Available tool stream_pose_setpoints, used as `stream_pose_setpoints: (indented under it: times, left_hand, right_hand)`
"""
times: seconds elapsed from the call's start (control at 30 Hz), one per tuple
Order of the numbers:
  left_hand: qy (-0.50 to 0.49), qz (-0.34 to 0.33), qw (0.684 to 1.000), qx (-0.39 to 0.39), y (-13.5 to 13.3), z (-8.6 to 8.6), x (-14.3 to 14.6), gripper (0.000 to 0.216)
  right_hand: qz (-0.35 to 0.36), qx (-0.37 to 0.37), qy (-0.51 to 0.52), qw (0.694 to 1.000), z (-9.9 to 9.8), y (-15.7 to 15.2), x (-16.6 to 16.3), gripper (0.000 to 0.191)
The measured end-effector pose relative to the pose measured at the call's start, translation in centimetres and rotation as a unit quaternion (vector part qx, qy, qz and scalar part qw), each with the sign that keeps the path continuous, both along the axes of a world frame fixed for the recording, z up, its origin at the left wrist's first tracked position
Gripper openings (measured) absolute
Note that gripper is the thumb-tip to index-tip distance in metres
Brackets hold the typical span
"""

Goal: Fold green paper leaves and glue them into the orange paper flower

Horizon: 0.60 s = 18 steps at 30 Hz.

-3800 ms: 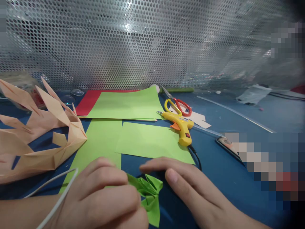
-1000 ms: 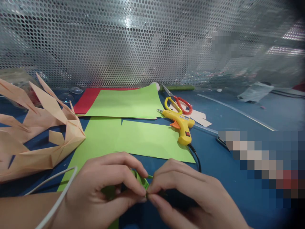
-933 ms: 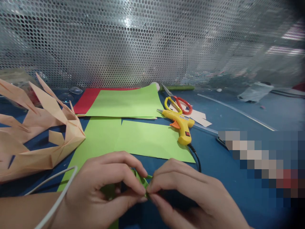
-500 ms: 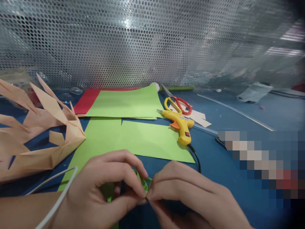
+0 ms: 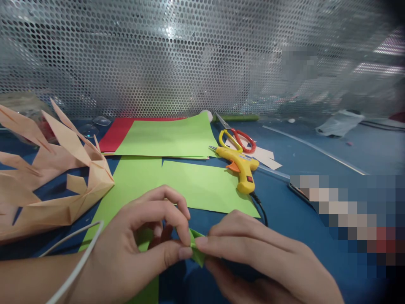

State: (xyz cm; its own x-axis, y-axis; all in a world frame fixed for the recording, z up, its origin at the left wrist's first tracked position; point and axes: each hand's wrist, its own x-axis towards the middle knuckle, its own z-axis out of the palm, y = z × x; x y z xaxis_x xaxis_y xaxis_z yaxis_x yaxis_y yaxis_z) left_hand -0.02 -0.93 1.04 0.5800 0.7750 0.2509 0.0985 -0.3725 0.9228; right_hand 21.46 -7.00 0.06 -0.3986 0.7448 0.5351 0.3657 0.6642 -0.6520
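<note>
Between fingertips, pointed creased green paper

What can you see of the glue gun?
The glue gun is yellow plastic with an orange trigger, a red switch and a nozzle pointing left. It lies on its side on the blue table, beside the green sheets, scissors behind it. A black cord leaves its handle. Nobody holds it.
</note>
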Motion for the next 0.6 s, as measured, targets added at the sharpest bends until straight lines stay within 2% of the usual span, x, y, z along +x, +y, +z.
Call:
stream_pose_setpoints:
  times: [0.2, 0.33, 0.47, 0.6]
  left_hand:
    - [0.005, -0.01, 1.0, -0.007, 0.1, 0.3, -0.1, 0.016]
    - [0.005, 0.001, 1.0, 0.015, -0.1, 0.0, -0.2, 0.015]
    - [0.009, 0.011, 0.998, 0.068, -0.4, -0.7, -0.3, 0.017]
    - [0.009, 0.018, 0.988, 0.154, -0.4, -1.0, -0.6, 0.019]
  right_hand:
    - [-0.05, -0.008, -0.014, 0.999, 0.0, -0.1, -0.1, 0.045]
    - [-0.03, -0.007, -0.031, 0.999, -0.1, 0.2, 0.0, 0.031]
    - [-0.007, 0.032, -0.042, 0.999, -0.1, 0.4, 0.3, 0.029]
    - [-0.008, 0.065, -0.061, 0.996, 0.2, 0.4, 0.3, 0.025]
